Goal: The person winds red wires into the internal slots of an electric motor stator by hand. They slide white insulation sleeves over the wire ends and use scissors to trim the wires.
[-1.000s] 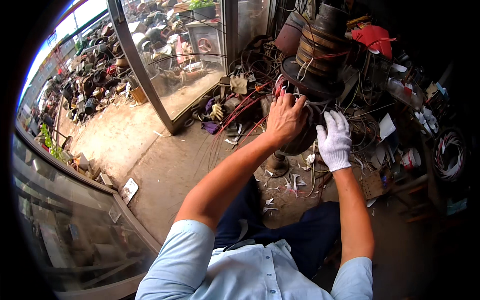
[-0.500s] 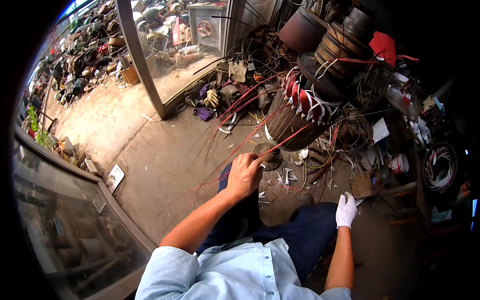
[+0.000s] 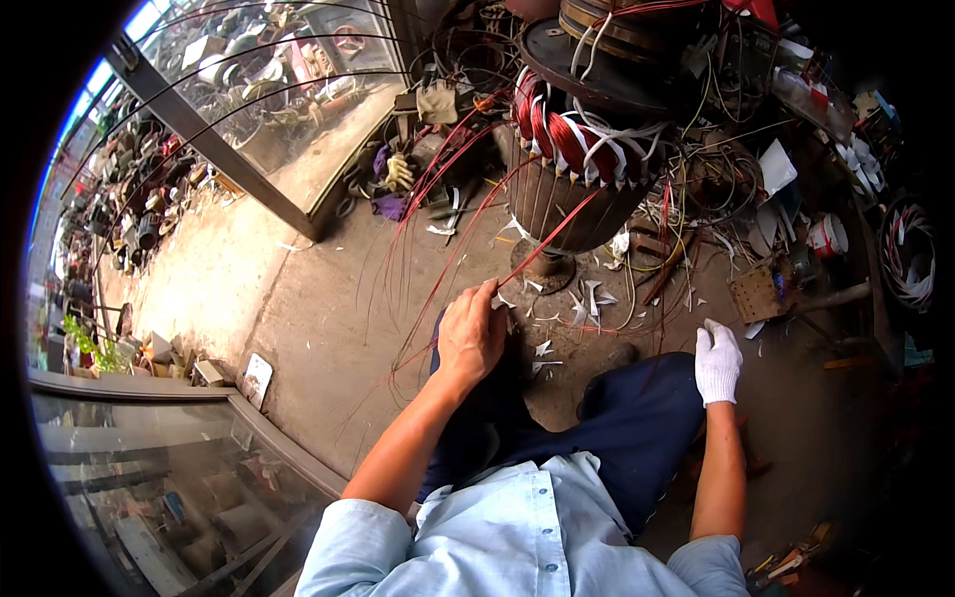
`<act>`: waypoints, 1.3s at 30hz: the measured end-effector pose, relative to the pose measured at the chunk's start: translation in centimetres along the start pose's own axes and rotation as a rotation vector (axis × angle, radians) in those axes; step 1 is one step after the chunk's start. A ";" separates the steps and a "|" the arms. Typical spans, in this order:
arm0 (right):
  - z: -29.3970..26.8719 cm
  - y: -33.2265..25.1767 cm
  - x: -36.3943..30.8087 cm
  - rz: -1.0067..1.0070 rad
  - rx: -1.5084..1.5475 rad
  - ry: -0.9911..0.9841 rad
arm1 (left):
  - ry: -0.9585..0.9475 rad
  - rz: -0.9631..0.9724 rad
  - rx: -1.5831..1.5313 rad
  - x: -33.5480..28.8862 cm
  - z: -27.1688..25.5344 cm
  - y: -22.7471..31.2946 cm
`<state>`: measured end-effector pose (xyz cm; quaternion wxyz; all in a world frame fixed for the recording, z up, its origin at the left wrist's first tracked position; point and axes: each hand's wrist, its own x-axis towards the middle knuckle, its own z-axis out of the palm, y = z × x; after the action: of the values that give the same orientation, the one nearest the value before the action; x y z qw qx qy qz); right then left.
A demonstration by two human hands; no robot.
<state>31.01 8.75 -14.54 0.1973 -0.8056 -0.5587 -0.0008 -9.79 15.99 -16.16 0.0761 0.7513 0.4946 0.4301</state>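
Observation:
My bare left hand (image 3: 472, 333) is closed on a thin red wire (image 3: 547, 239), pinched at the fingertips. The wire runs taut up to a slotted metal motor core (image 3: 567, 209), a tilted cylinder wound with red wire coils (image 3: 557, 124). White strips and white sleeved leads stick out around the coils. Loose red wires (image 3: 423, 189) hang from the core's left side and trail past my left hand. My right hand (image 3: 717, 366), in a white knitted glove, is beside my right knee. Its fingers are stretched out, with nothing visible in them.
White scraps (image 3: 592, 298) litter the floor under the core. A rusty perforated block (image 3: 761, 291) and a white bucket (image 3: 828, 236) lie to the right, near a coiled wire bundle (image 3: 907, 257). Old gloves (image 3: 398, 174) lie by the doorway. A glazed panel (image 3: 179, 478) stands at left.
The view has shifted, so the core now appears higher and further left. My left hand still grips the red wire. My gloved right hand remains by my knee, fingers extended.

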 end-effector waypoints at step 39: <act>-0.5 1.2 -1.3 -0.008 0.143 0.061 | 0.009 0.008 0.138 -0.9 0.4 1.5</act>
<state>31.76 7.09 -14.72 0.2711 -0.7867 -0.5545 0.0139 -8.61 14.61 -16.06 0.0205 0.7549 0.5204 0.3986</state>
